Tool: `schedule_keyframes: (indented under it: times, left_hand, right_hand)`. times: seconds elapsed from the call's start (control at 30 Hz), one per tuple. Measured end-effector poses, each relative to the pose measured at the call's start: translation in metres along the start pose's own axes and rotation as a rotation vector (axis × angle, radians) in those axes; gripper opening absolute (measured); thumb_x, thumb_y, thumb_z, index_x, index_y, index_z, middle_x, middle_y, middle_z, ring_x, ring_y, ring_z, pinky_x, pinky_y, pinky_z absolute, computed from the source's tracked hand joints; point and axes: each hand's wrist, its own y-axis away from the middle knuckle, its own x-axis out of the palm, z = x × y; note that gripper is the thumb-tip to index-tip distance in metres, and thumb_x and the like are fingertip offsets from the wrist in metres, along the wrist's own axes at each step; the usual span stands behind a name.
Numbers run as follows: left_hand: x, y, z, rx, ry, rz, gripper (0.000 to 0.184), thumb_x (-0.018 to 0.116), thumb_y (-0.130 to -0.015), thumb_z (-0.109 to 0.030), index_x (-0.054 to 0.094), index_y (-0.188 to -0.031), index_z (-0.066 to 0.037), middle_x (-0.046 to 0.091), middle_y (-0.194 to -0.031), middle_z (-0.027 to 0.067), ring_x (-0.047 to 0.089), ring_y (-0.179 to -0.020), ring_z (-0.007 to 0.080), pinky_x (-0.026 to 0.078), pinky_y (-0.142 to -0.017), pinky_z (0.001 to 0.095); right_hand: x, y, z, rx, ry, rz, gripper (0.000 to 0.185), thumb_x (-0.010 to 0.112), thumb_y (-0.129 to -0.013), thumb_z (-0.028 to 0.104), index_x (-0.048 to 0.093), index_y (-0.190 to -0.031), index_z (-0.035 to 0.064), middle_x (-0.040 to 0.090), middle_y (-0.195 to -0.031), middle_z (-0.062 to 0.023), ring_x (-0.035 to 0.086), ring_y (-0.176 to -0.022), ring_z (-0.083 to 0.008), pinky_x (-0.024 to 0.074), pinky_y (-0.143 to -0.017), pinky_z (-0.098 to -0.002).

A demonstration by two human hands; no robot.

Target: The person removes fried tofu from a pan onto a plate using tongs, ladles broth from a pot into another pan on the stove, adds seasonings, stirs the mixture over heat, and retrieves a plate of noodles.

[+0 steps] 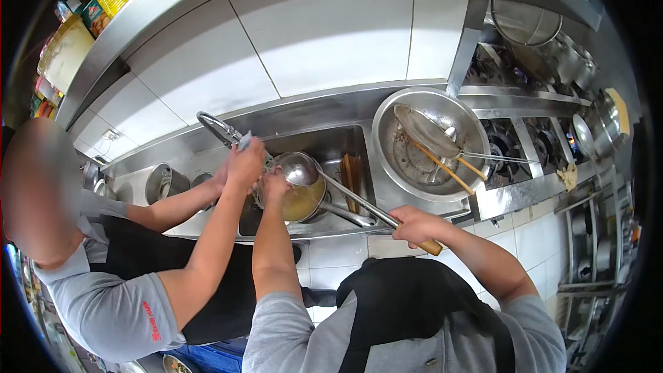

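Note:
My right hand is wrapped round the long handle of a big metal ladle, near its wooden end. The ladle's round bowl is over a pot of cloudy yellowish liquid, which sits in the steel sink. Against the left edge of the bowl is my left hand, its fingers curled; what they grip is hidden. Close by on the left, a co-worker's hands are under the curved faucet, one of them with a pale cloth-like thing.
Right of the sink stands a large metal basin holding a strainer and wooden-handled tools. Gas burners lie beyond it. Brown sticks lean in the sink. A metal pot is on the left counter. The co-worker stands close on my left.

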Motion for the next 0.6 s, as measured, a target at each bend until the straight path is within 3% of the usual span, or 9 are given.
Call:
schedule_keyframes:
  times: [0.07,0.23,0.33,0.43,0.5,0.53,0.6]
  left_hand:
    - [-0.001,0.005,-0.009,0.089,0.075,-0.041,0.053,0.053,-0.097,-0.049,0.066,-0.094,0.002,0.063,-0.067,0.0163,0.062,-0.048,0.0224,0.048,-0.043,0.0335]
    - [-0.007,0.01,-0.031,0.129,0.011,0.005,0.063,0.052,-0.096,-0.055,0.066,-0.092,0.006,0.063,-0.061,0.0143,0.062,-0.049,0.0218,0.049,-0.048,0.0344]
    - [-0.005,0.01,-0.031,0.128,-0.044,-0.017,0.067,0.05,-0.095,-0.058,0.068,-0.098,0.006,0.064,-0.06,0.0144,0.063,-0.049,0.0208,0.051,-0.054,0.0354]
    - [-0.002,-0.007,-0.01,0.12,0.074,0.049,0.063,0.047,-0.097,-0.055,0.067,-0.106,0.004,0.068,-0.07,0.017,0.068,-0.061,0.026,0.053,-0.065,0.0381]
    - [0.004,-0.048,0.026,0.388,-0.049,0.01,0.046,0.05,-0.099,-0.041,0.067,-0.112,0.0,0.071,-0.086,0.0195,0.069,-0.078,0.0325,0.053,-0.074,0.0411]
    - [0.0,-0.031,0.01,0.39,-0.05,0.011,0.046,0.05,-0.099,-0.041,0.067,-0.112,0.0,0.071,-0.086,0.0195,0.069,-0.078,0.0325,0.053,-0.074,0.0411]
    - [-0.011,0.001,-0.02,0.619,-0.235,-0.01,0.032,0.054,-0.097,-0.028,0.067,-0.113,-0.003,0.07,-0.097,0.0206,0.067,-0.09,0.0363,0.052,-0.08,0.0421]
  right_hand:
    - [0.0,0.002,0.001,0.003,-0.008,-0.009,0.016,0.063,-0.081,0.005,0.055,-0.093,-0.0031,0.056,-0.071,-0.0097,0.058,-0.048,-0.018,0.0463,-0.046,-0.0346]
    - [-0.001,0.01,0.003,-0.025,-0.001,-0.037,0.017,0.064,-0.081,0.005,0.056,-0.093,-0.0033,0.058,-0.072,-0.0113,0.058,-0.049,-0.0184,0.0463,-0.047,-0.0352]
    - [-0.003,0.013,0.002,-0.036,0.018,-0.052,0.018,0.064,-0.08,0.005,0.056,-0.093,-0.0035,0.059,-0.072,-0.0123,0.059,-0.049,-0.0188,0.0464,-0.047,-0.0355]
    - [-0.006,0.018,-0.001,-0.043,0.015,-0.063,0.019,0.065,-0.08,0.006,0.057,-0.093,-0.0039,0.059,-0.072,-0.0125,0.059,-0.049,-0.0193,0.0467,-0.048,-0.0364]
    - [-0.005,0.015,-0.005,-0.058,0.072,-0.103,0.019,0.066,-0.079,0.007,0.057,-0.092,-0.0041,0.06,-0.072,-0.0124,0.059,-0.049,-0.0194,0.0471,-0.048,-0.0367]
    - [-0.005,0.011,-0.008,-0.074,0.132,-0.14,0.019,0.066,-0.079,0.008,0.057,-0.091,-0.0043,0.06,-0.071,-0.0123,0.06,-0.049,-0.0196,0.0475,-0.049,-0.037]
    - [-0.003,-0.003,-0.013,-0.077,0.164,-0.114,0.019,0.065,-0.079,0.007,0.057,-0.091,-0.0039,0.059,-0.072,-0.0115,0.06,-0.049,-0.0195,0.0478,-0.048,-0.036]
